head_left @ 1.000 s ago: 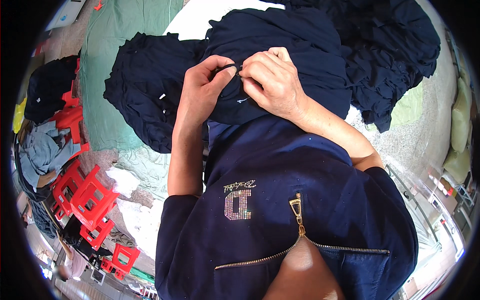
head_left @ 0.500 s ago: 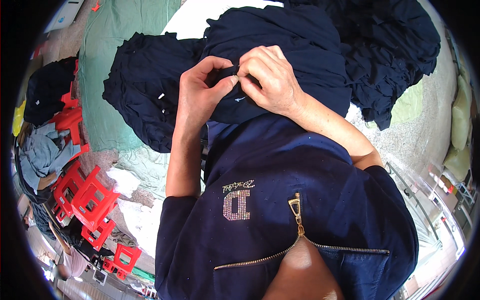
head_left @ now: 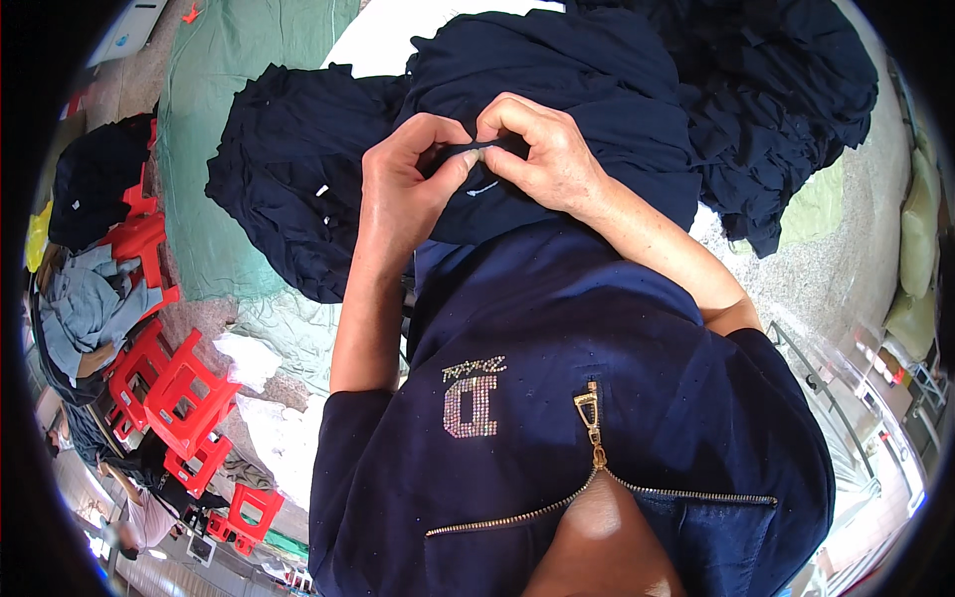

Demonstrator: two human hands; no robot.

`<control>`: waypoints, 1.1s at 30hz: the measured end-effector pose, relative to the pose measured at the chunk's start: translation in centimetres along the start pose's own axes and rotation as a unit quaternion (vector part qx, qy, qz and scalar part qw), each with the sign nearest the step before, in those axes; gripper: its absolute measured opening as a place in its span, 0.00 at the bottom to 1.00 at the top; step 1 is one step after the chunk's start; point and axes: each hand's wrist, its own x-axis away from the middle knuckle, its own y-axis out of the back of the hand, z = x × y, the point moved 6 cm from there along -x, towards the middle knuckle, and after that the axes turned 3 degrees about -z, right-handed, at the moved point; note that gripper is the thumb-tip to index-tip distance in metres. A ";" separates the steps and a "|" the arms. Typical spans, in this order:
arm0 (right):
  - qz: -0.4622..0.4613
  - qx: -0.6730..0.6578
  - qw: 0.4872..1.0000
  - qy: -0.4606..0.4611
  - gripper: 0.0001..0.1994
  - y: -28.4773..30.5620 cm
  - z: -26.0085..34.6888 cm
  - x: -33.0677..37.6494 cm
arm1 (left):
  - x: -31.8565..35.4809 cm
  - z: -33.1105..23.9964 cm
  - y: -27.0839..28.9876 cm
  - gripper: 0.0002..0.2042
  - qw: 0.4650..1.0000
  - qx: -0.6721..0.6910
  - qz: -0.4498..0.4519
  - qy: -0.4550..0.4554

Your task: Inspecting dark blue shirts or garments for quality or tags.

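Note:
Dark navy cloth (head_left: pixel 557 65), seemingly a garment, lies heaped in my lap and just beyond. My left hand (head_left: pixel 410 184) pinches a fold of it between thumb and forefinger. Right beside it, my right hand (head_left: pixel 552 159) grips the same fold in a pinch, thumb tips almost meeting. The cloth between the fingers looks like a narrow edge; anything small held there cannot be made out. A short white thread or tag (head_left: pixel 481 188) shows on the cloth just below the fingers.
Another navy cloth heap (head_left: pixel 288 169) with small white tags lies to the left, and more dark cloth (head_left: pixel 786 90) is piled at the far right. Red plastic stools (head_left: pixel 189 393) stand at the left, some with clothes on them. A green sheet (head_left: pixel 214 199) covers part of the floor.
My right hand has turned and its curled fingers have opened out into a thumb-and-forefinger pinch on the fold. The left hand has barely moved.

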 end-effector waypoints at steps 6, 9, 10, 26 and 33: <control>-0.025 0.026 0.999 0.012 0.07 0.1 0.0 -0.3 | 0.4 -2.2 -0.5 0.08 0.986 -0.137 -0.035 -0.089; -0.037 0.025 0.999 0.000 0.06 0.2 -0.2 -0.3 | 0.8 -2.6 -0.9 0.10 0.964 -0.198 -0.065 -0.163; -0.037 0.025 0.999 0.000 0.06 0.1 -0.3 -0.3 | 0.9 -2.7 -1.0 0.10 0.959 -0.208 -0.068 -0.182; -0.049 0.067 0.995 0.060 0.07 0.7 0.5 -0.5 | 0.7 -3.0 -1.1 0.12 0.939 -0.230 -0.048 -0.251; -0.023 -0.006 0.998 -0.062 0.07 0.7 -1.2 -0.2 | 0.3 -1.6 -0.8 0.13 0.919 -0.275 -0.002 -0.283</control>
